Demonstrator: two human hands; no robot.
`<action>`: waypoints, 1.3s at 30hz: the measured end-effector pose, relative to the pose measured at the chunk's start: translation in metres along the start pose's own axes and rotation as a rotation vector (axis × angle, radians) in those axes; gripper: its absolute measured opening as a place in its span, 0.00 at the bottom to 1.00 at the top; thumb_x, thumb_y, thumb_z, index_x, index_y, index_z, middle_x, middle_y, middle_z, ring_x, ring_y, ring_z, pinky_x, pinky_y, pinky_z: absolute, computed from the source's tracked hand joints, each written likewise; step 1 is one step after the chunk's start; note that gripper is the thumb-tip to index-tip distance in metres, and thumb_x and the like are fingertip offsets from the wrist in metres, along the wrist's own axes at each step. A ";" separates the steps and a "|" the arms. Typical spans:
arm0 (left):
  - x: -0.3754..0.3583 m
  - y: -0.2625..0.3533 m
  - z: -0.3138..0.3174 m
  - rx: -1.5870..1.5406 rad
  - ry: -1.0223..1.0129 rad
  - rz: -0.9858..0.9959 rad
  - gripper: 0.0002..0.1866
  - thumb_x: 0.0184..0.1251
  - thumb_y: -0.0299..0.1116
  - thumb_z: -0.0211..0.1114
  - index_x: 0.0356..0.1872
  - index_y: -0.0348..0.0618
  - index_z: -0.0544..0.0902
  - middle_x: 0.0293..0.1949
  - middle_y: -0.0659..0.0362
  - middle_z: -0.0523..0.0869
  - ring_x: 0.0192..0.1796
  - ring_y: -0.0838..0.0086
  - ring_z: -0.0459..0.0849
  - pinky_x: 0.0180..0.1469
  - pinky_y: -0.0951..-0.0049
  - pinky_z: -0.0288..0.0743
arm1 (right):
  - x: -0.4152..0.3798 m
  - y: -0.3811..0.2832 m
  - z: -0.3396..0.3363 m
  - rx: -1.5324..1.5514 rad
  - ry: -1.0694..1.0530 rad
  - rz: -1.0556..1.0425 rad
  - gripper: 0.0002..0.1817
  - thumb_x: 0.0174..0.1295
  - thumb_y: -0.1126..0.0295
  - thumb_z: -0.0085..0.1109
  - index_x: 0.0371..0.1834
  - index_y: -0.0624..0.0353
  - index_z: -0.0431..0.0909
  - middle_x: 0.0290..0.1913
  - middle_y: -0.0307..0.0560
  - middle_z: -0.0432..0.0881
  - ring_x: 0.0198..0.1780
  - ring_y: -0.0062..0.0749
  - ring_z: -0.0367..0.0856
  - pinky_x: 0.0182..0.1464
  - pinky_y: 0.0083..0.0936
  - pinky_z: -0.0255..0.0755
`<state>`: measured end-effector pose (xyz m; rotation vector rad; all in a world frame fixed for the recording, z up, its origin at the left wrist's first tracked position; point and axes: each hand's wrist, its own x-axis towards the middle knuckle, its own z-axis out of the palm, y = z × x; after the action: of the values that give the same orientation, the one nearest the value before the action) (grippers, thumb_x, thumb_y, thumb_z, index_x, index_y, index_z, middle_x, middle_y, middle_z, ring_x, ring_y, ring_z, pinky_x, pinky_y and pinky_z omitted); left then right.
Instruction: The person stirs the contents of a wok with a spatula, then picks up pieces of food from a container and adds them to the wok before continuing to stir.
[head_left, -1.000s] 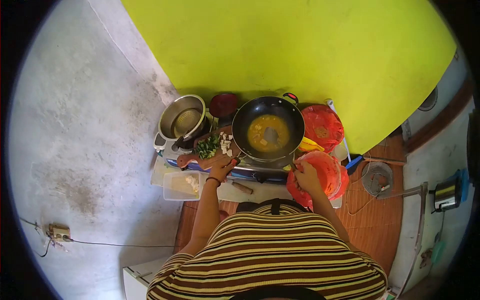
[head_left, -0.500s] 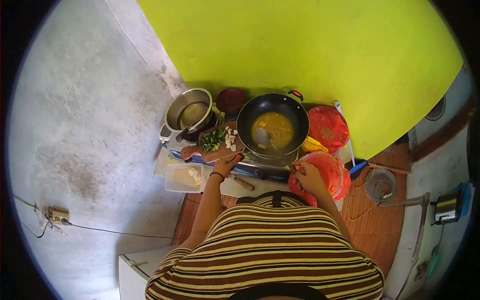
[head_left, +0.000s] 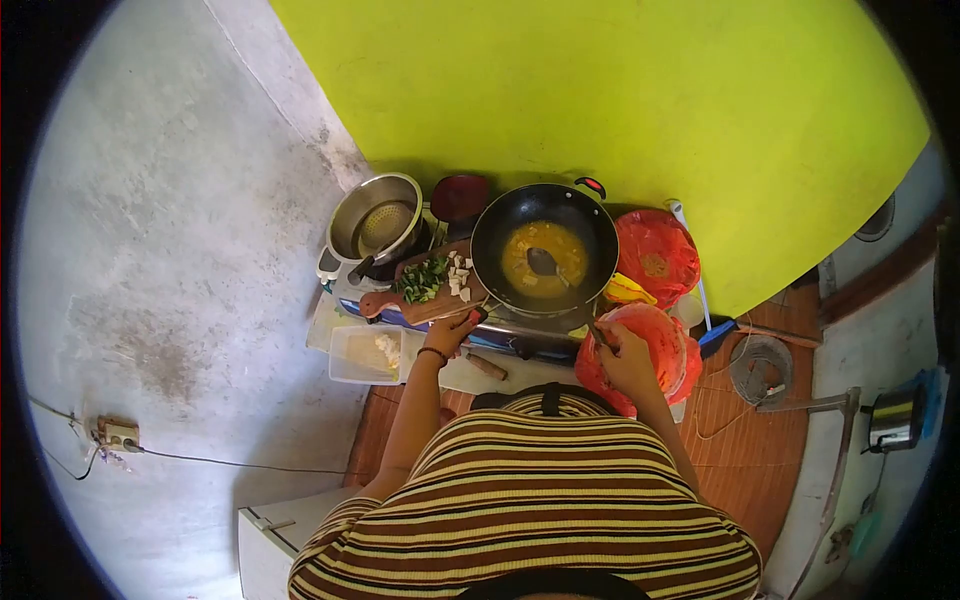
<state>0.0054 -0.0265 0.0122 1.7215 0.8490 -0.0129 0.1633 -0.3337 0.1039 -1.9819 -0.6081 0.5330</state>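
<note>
A black wok (head_left: 545,250) of yellow-orange sauce with pale chunks sits on a stove by the yellow-green wall. My right hand (head_left: 627,352) is closed on the long handle of a metal ladle (head_left: 543,262), whose bowl rests in the sauce near the middle. At the wok's near-left rim, my left hand (head_left: 452,331) grips a red-tipped wok handle (head_left: 479,316). Just beyond that hand lies a wooden cutting board (head_left: 425,300) with chopped greens and white cubes.
A steel pot (head_left: 378,225) with a strainer and a dark red bowl (head_left: 460,197) stand left of the wok. Red plastic bags (head_left: 655,255) lie to the right. A clear tub (head_left: 365,355) and a knife (head_left: 488,368) lie near me. A power strip (head_left: 118,433) is on the concrete floor.
The ladle's bowl has swept from the wok's left side toward its middle, and my right hand has shifted slightly with it. My left hand stays on the handle.
</note>
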 end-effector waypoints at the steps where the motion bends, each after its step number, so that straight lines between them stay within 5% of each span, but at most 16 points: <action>1: -0.001 0.001 0.000 -0.025 0.005 0.001 0.21 0.64 0.42 0.61 0.56 0.48 0.78 0.25 0.65 0.79 0.22 0.84 0.76 0.14 0.82 0.66 | 0.001 0.001 0.001 -0.020 0.009 0.002 0.17 0.56 0.74 0.54 0.50 0.61 0.76 0.34 0.61 0.82 0.35 0.43 0.83 0.40 0.32 0.73; 5: -0.004 0.006 0.000 -0.010 0.013 -0.028 0.21 0.65 0.41 0.60 0.57 0.47 0.77 0.24 0.64 0.79 0.20 0.83 0.75 0.14 0.81 0.66 | 0.010 0.015 0.008 -0.044 0.022 -0.042 0.17 0.57 0.74 0.53 0.51 0.61 0.75 0.31 0.59 0.82 0.29 0.40 0.83 0.34 0.31 0.74; 8: 0.000 -0.002 -0.001 0.012 0.015 -0.021 0.21 0.64 0.42 0.61 0.56 0.47 0.78 0.25 0.63 0.80 0.19 0.82 0.75 0.15 0.80 0.67 | 0.011 -0.003 0.009 0.104 -0.085 0.153 0.18 0.58 0.78 0.48 0.54 0.63 0.71 0.20 0.45 0.77 0.14 0.23 0.72 0.15 0.23 0.65; 11: 0.001 -0.004 0.000 -0.019 0.020 -0.013 0.21 0.63 0.42 0.61 0.55 0.49 0.79 0.26 0.60 0.82 0.19 0.80 0.76 0.18 0.78 0.69 | 0.024 0.021 0.019 0.162 -0.122 0.121 0.19 0.59 0.78 0.48 0.55 0.63 0.70 0.19 0.44 0.76 0.12 0.23 0.71 0.12 0.22 0.63; 29: -0.007 0.007 -0.002 -0.035 -0.013 -0.066 0.23 0.64 0.42 0.60 0.59 0.49 0.76 0.31 0.63 0.82 0.26 0.82 0.79 0.19 0.80 0.69 | 0.014 -0.013 -0.018 0.189 -0.281 0.182 0.20 0.57 0.78 0.52 0.55 0.60 0.71 0.19 0.42 0.77 0.12 0.21 0.71 0.12 0.17 0.61; 39: -0.015 0.021 0.001 -0.030 0.008 -0.091 0.23 0.64 0.43 0.61 0.60 0.50 0.75 0.33 0.63 0.83 0.28 0.83 0.80 0.19 0.81 0.69 | 0.018 0.005 -0.006 -0.047 -0.122 0.010 0.18 0.53 0.74 0.56 0.50 0.58 0.78 0.28 0.54 0.82 0.27 0.35 0.80 0.34 0.28 0.73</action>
<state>0.0059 -0.0373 0.0356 1.6551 0.9282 -0.0543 0.1815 -0.3286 0.1004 -2.0079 -0.6919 0.6541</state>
